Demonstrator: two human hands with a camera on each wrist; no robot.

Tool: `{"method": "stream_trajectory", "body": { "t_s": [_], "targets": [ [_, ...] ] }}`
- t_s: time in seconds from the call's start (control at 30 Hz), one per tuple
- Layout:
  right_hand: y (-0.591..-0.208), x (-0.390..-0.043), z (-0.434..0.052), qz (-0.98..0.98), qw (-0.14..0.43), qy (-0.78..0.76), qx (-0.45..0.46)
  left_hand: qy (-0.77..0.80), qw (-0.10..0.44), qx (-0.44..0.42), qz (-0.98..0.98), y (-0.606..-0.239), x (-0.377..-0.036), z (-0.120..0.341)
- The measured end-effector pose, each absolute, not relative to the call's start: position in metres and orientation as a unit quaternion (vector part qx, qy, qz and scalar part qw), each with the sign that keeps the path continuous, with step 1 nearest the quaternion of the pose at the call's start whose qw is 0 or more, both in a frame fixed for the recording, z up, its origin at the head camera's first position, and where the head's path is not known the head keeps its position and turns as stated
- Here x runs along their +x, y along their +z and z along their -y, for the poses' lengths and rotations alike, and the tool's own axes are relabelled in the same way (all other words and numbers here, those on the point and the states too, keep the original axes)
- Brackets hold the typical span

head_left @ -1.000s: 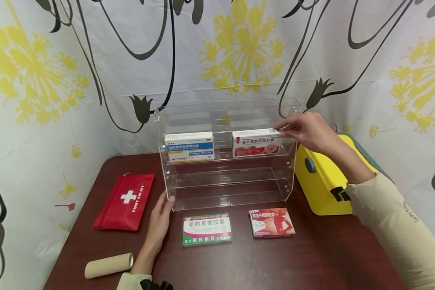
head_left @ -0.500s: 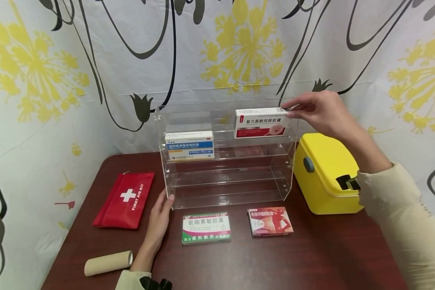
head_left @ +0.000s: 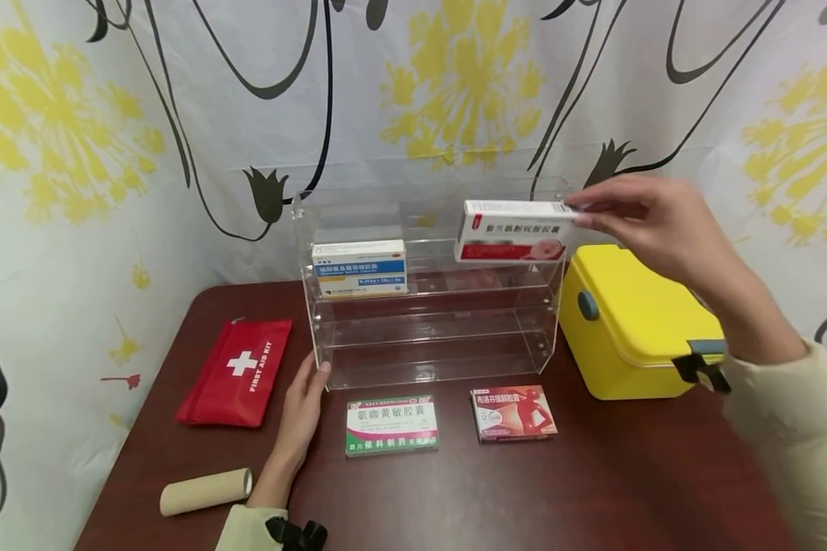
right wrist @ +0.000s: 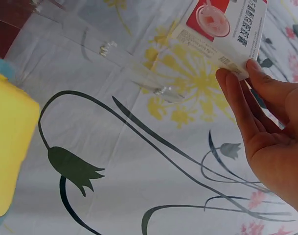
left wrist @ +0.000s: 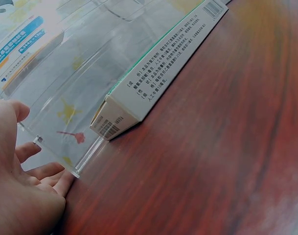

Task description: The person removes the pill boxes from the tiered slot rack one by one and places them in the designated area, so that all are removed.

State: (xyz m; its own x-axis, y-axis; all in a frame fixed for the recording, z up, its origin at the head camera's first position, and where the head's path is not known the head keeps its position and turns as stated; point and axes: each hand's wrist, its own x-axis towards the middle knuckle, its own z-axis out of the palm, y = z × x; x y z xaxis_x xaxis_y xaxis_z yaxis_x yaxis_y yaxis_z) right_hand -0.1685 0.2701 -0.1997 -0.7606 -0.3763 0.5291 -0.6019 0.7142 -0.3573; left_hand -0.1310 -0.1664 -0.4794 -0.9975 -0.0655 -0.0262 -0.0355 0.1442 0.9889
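My right hand [head_left: 634,218] pinches the right end of a white and red medicine box [head_left: 511,229] and holds it in the air over the right side of the clear acrylic shelf [head_left: 434,337]. In the right wrist view the fingertips [right wrist: 239,81] grip that box [right wrist: 222,32] at its corner. A white and blue box [head_left: 360,266] stands on the shelf's upper tier at the left. My left hand [head_left: 302,409] lies flat on the table, fingertips [left wrist: 51,171] touching the shelf's front left corner [left wrist: 70,169].
A green and white box [head_left: 391,425] and a red box [head_left: 514,412] lie on the dark wooden table [head_left: 455,490] in front of the shelf. A red first aid pouch [head_left: 236,373] and a cardboard tube [head_left: 205,490] lie at the left, a yellow case [head_left: 634,325] at the right.
My right hand has lifted the white and red box off the shelf's upper tier and carried it up and slightly right. My left hand has stayed at the shelf's corner.
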Motion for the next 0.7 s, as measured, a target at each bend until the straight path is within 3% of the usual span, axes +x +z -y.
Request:
{"method": "stream_trajectory", "body": {
  "t_s": [0.27, 0.7],
  "targets": [
    [-0.242, -0.125, -0.286, 0.899, 0.178, 0.252, 0.311, -0.66, -0.015, 0.046, 0.75, -0.47, -0.133, 0.166],
    [-0.362, -0.079, -0.302, 0.852, -0.095, 0.384, 0.343, -0.656, -0.002, 0.042, 0.753, -0.477, -0.134, 0.167]
  ]
}}
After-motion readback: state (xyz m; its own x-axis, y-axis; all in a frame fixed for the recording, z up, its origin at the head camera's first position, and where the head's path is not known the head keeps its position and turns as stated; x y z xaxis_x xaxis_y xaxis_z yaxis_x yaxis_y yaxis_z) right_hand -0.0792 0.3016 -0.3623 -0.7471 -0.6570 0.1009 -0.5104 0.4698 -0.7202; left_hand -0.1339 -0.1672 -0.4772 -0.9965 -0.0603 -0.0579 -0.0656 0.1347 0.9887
